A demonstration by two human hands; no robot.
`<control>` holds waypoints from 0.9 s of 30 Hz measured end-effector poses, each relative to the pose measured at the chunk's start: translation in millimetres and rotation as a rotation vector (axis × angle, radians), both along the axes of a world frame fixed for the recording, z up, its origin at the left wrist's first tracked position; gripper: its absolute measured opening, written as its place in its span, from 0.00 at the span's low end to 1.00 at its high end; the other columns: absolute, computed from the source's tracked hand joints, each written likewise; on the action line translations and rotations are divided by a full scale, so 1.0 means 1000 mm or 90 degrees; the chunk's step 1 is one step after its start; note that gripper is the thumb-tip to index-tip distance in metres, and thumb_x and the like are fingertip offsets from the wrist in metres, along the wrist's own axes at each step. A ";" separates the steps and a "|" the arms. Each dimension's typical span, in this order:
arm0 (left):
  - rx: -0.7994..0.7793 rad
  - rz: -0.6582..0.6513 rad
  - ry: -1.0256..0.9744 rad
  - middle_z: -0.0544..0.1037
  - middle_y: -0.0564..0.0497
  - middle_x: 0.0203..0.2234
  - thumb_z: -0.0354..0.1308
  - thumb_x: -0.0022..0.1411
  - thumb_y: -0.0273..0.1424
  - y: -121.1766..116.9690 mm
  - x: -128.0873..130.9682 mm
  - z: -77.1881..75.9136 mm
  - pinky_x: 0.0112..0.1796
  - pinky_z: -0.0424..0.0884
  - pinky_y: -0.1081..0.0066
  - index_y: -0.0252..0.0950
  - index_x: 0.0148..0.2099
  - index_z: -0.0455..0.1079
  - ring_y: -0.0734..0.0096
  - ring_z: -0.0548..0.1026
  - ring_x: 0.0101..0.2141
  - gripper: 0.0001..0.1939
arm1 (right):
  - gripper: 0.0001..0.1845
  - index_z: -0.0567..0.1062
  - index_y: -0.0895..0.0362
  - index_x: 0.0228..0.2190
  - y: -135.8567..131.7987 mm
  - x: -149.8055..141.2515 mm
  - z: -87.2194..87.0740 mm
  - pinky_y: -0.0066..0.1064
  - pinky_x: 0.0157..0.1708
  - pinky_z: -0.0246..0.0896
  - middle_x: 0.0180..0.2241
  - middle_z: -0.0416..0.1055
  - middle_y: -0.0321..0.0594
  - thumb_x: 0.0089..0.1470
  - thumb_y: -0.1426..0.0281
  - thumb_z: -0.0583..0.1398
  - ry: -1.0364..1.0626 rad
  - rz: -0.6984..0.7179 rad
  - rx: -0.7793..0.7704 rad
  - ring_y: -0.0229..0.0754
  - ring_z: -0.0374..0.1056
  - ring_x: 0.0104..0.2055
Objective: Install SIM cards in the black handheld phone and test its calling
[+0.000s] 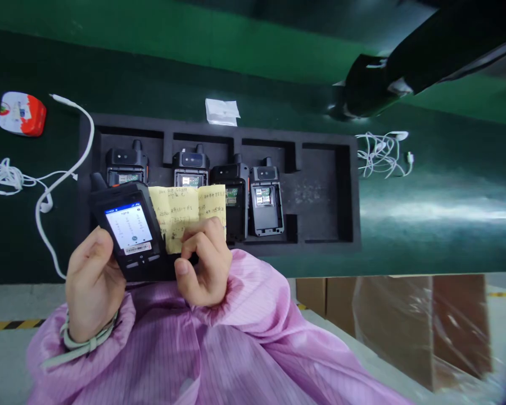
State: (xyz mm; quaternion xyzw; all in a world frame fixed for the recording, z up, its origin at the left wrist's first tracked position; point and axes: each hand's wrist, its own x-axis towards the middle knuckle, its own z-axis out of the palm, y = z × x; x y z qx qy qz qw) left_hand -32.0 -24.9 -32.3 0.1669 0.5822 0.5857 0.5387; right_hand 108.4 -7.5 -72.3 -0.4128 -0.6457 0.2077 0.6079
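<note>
Pink antistatic smock (152,349) sleeves filled the lower foreground, with a pale green wrist strap (84,343) looped around the left wrist. Left hand (93,284): fingers clenched around the lower edge of a black rugged handset (129,230), held tilted above the tray, its lit screen facing up and a barcode label below the display. Right hand (204,261): fingers curled and thumb pressed in a pinch, grasping the lower edge of a handwritten yellow note (181,211), which touched the right side of the handset and overlapped the tray. Beneath both hands lay a black foam tray (219,126) with cut compartments, holding a row of four opened handsets (191,169) side by side, their backs uncovered and internal boards or card slots showing. A folded white paper (222,111) lay just beyond the tray, on a dark green bench mat (447,247). White cables (67,152) curled left of the tray, near a red-and-white tin (22,114); white earphones (382,154) lay to its right. Plastic-wrapped cardboard boxes (405,326) stood on the floor at lower right
</note>
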 end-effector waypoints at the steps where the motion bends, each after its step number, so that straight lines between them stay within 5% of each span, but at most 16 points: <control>1: 0.000 0.000 0.001 0.81 0.51 0.25 0.74 0.53 0.43 0.000 0.000 0.000 0.35 0.83 0.65 0.39 0.22 0.70 0.56 0.84 0.38 0.19 | 0.12 0.60 0.53 0.28 0.000 0.000 -0.001 0.36 0.33 0.54 0.27 0.62 0.36 0.64 0.65 0.54 0.001 0.005 -0.002 0.40 0.58 0.32; 13: 0.002 -0.011 0.001 0.83 0.51 0.29 0.74 0.53 0.45 -0.001 -0.001 0.000 0.34 0.83 0.66 0.39 0.23 0.72 0.60 0.84 0.35 0.19 | 0.15 0.59 0.53 0.27 0.001 0.000 -0.003 0.35 0.31 0.53 0.25 0.60 0.35 0.66 0.63 0.53 -0.012 0.008 0.001 0.39 0.56 0.30; 21: 0.031 -0.015 -0.008 0.82 0.52 0.27 0.73 0.56 0.42 -0.001 0.000 0.000 0.32 0.82 0.67 0.39 0.28 0.78 0.64 0.81 0.30 0.14 | 0.08 0.63 0.53 0.30 0.000 0.000 0.000 0.37 0.32 0.55 0.28 0.64 0.37 0.62 0.67 0.55 -0.019 0.018 -0.005 0.41 0.60 0.31; 27: 0.077 0.012 -0.016 0.81 0.53 0.27 0.71 0.59 0.38 -0.001 0.005 -0.002 0.34 0.79 0.70 0.36 0.29 0.79 0.70 0.77 0.27 0.12 | 0.14 0.73 0.54 0.41 -0.006 -0.006 0.002 0.44 0.43 0.69 0.47 0.70 0.49 0.64 0.61 0.53 -0.122 -0.064 0.127 0.49 0.68 0.47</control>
